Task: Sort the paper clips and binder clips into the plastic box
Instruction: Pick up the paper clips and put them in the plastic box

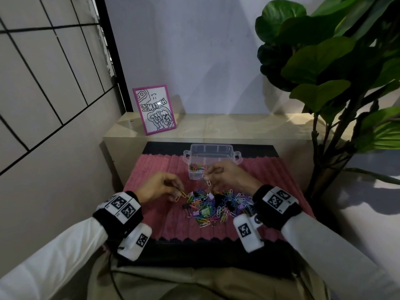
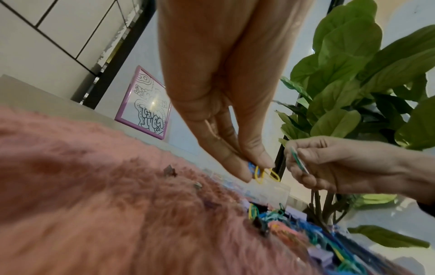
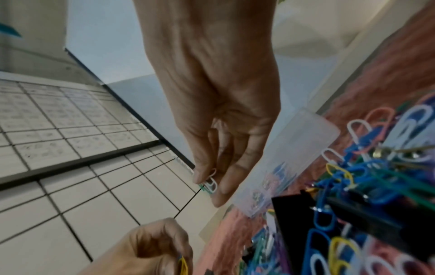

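Observation:
A heap of coloured paper clips and binder clips (image 1: pixel 216 203) lies on the pink mat (image 1: pixel 151 224). Behind it stands the clear plastic box (image 1: pixel 211 156) with some paper clips in its near compartment. My left hand (image 1: pixel 160 187) hovers at the heap's left edge and pinches yellow and blue paper clips (image 2: pixel 261 173). My right hand (image 1: pixel 225 173) is raised just in front of the box and pinches white and green paper clips (image 3: pixel 210 183), one dangling below the fingers (image 1: pixel 208 182).
A pink-framed drawing (image 1: pixel 154 109) leans on the beige ledge (image 1: pixel 216 124) behind the mat. A large leafy plant (image 1: pixel 335 72) stands at the right. A tiled wall (image 1: pixel 43 83) runs along the left. Black binder clips (image 3: pixel 329 214) lie in the heap near my right wrist.

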`<state>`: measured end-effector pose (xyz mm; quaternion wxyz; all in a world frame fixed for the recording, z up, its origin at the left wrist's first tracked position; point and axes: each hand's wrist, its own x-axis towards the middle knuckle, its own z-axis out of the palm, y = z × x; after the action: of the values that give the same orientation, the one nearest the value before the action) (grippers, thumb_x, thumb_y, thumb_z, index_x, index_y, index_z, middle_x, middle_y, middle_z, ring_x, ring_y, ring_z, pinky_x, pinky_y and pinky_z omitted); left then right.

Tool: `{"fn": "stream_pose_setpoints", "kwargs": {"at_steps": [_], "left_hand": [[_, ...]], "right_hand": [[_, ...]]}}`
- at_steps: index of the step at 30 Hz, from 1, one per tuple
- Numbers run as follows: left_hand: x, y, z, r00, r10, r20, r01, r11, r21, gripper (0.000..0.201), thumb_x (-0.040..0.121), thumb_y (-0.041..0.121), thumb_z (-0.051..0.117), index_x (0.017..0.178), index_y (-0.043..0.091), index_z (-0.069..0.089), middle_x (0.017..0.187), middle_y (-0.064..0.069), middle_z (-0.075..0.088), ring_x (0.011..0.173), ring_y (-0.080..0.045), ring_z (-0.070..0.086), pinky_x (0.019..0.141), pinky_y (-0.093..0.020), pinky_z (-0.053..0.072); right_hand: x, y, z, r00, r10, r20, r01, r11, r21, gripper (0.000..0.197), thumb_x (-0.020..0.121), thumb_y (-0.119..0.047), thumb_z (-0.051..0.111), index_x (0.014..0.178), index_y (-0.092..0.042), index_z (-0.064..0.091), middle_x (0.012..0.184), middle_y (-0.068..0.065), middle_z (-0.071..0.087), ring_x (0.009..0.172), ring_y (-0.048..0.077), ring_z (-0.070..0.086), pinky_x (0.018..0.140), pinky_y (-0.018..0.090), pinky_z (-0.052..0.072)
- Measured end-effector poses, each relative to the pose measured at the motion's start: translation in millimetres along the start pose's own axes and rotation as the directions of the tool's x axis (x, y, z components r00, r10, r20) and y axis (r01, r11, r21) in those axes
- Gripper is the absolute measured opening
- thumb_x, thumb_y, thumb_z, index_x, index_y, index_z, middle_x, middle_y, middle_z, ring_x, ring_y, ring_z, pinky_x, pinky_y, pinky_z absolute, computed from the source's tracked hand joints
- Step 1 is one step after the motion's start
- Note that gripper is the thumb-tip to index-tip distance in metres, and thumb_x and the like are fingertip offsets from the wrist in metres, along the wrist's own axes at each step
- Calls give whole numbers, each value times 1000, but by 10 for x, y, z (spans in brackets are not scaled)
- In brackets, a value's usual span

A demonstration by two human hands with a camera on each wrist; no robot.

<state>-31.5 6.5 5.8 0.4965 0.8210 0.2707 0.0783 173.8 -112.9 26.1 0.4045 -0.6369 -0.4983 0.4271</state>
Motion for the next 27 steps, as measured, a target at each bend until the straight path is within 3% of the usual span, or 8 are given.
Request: {"fn": "stream_pose_setpoints", "kwargs": {"at_steps": [3, 7, 9, 11, 14, 17, 20, 27], "left_hand": [[-2, 10, -45, 1000, 5, -27, -6, 999, -49, 17, 79, -7, 61, 80, 10, 65, 62, 7, 70, 59, -5, 66, 58, -15, 55], [37, 36, -158, 997, -3, -72, -2, 997, -77, 12, 78, -1, 65, 80, 11, 67, 65, 5, 71, 59, -11, 65, 60, -21, 55], [106, 85, -235, 993, 6, -120, -12, 999, -53, 13, 78, 0, 66, 79, 13, 67, 64, 5, 70, 60, -12, 66, 63, -23, 57], [198, 155, -304, 986, 23, -167, -27, 999, -20, 15, 77, 0, 67, 76, 15, 66, 63, 5, 69, 59, -11, 66, 63, -20, 58], [362, 237, -378, 980, 45, -193, -33, 997, 63, 18, 75, 0, 69, 73, 17, 64, 61, 8, 68, 55, -5, 66, 59, -15, 56], [562, 285, -387, 988, 68, -142, -43, 985, 167, 15, 75, -3, 68, 83, 10, 67, 69, 7, 68, 57, 3, 64, 64, -16, 55], [766, 369, -330, 991, 101, -83, -78, 965, 250, 21, 77, -10, 61, 97, -2, 65, 80, -3, 66, 57, 8, 63, 62, -9, 53], [1089, 469, -143, 985, 168, -33, -146, 923, 356, 27, 76, -18, 53, 89, 5, 54, 84, -19, 61, 62, -8, 59, 51, -8, 49]], "right_hand": [[147, -57, -87, 995, -23, -100, 23, 1000, 3, 20, 85, -4, 61, 101, 8, 60, 76, 9, 65, 57, 11, 61, 53, 16, 52], [454, -168, -115, 966, -65, -252, 36, 992, -119, 22, 87, -6, 60, 106, 4, 62, 93, 18, 68, 62, 12, 62, 57, 15, 52], [558, -194, -66, 970, -71, -233, -5, 950, -312, 27, 89, -7, 57, 115, -1, 60, 111, 19, 66, 78, 18, 66, 72, 21, 54], [545, -185, -1, 984, -98, -151, -17, 783, -622, 36, 91, -10, 54, 127, -6, 53, 127, 15, 58, 104, 25, 61, 89, 29, 47], [350, -137, 109, 965, -262, -17, 161, 639, -752, 28, 91, -6, 51, 118, -7, 57, 115, 10, 62, 98, 20, 61, 81, 19, 44], [166, -79, 217, 961, -190, 199, 275, 622, -734, 13, 86, -4, 58, 97, -3, 65, 93, 4, 66, 77, 11, 59, 65, 3, 37], [134, 9, 308, 952, -65, 298, 284, 544, -790, 23, 81, -14, 67, 102, -5, 64, 101, 12, 67, 91, 21, 62, 72, 26, 44], [120, 64, 448, 926, -164, 341, 378, 427, -822, 25, 79, -8, 65, 103, -7, 58, 105, 13, 62, 94, 29, 59, 74, 41, 49]]}}
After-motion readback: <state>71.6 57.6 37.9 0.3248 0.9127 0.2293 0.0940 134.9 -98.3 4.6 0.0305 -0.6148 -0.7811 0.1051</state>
